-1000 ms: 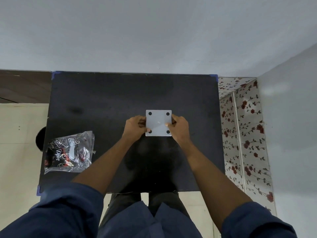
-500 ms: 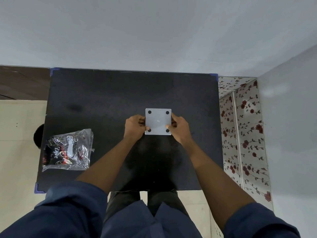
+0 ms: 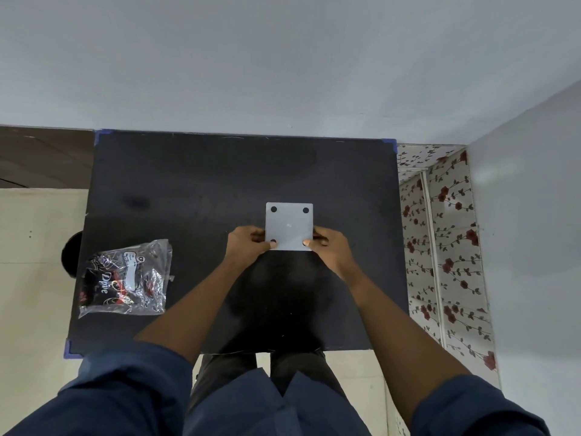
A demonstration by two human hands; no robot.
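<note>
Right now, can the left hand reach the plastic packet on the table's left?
Probably yes: only bare table lies between the left hand and the plastic packet. But it grips the white plate together with the right hand, so must release first.

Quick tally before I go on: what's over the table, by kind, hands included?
plate: 1
bag: 1
hands pinching the plate: 2 (left hand, right hand)
Total: 4
</note>
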